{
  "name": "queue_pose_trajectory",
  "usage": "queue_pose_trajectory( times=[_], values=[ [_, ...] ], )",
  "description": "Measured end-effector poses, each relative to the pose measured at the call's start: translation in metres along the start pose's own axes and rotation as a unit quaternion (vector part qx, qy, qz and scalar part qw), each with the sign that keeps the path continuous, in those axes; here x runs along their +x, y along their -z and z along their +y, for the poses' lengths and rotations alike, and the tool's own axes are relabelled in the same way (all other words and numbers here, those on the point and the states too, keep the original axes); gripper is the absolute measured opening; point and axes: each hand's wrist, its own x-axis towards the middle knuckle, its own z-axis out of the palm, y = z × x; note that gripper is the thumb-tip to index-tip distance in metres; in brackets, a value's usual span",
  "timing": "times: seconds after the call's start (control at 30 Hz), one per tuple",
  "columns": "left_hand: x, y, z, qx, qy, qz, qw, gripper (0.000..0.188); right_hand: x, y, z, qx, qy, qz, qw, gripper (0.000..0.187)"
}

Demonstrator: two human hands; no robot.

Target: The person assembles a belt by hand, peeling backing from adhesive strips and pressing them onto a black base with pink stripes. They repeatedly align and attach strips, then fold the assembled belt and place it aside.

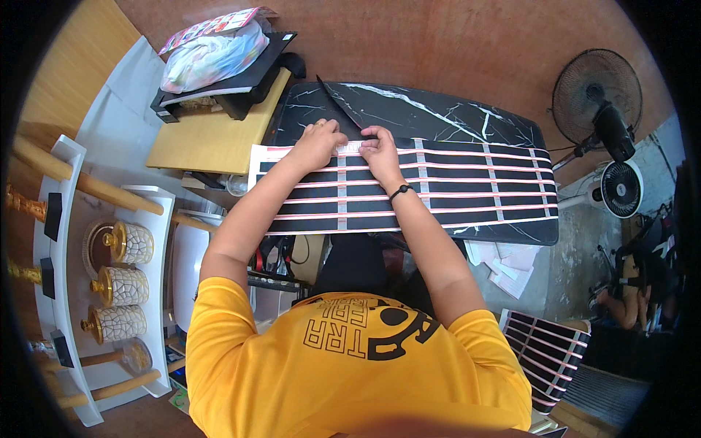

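Note:
A long black sheet point(453, 171) lies across the table in front of me, with white and red strips along it and grey bands across it. At its far edge, toward the left end, my left hand point(318, 147) rests with fingers curled in a pinch; what is between them is too small to make out. Beside it, my right hand point(380, 155) is closed at the same edge, thumb and fingertips together. A thin dark strip point(337, 101) slants up and left from the right fingertips, which appear to grip its near end. A pale strip lies between the two hands.
The black marbled table point(438, 109) extends beyond the sheet. A wooden stand point(212, 142) bears a plastic bag point(215, 62). Fans point(599, 102) stand at right, a shelf with jars point(124, 285) at left. Another striped sheet point(544, 358) hangs low right; a person point(631, 292) sits behind.

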Motion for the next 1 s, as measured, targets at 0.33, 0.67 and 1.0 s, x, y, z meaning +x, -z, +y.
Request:
queue_pose_trajectory(
  times=[0.33, 0.67, 1.0],
  values=[
    [-0.035, -0.006, 0.030, 0.034, 0.040, 0.183, 0.982, 0.005, -0.009, -0.005, -0.004, -0.237, 0.144, -0.037, 0.960, 0.009],
    [-0.084, 0.035, 0.084, 0.024, 0.088, 0.201, 0.975, 0.012, 0.001, -0.004, 0.004, -0.275, 0.089, -0.004, 0.957, 0.009],
    [-0.086, 0.023, 0.084, -0.087, 0.206, 0.205, 0.953, 0.007, -0.004, 0.009, -0.020, -0.128, 0.118, -0.027, 0.984, 0.015]
  ],
)
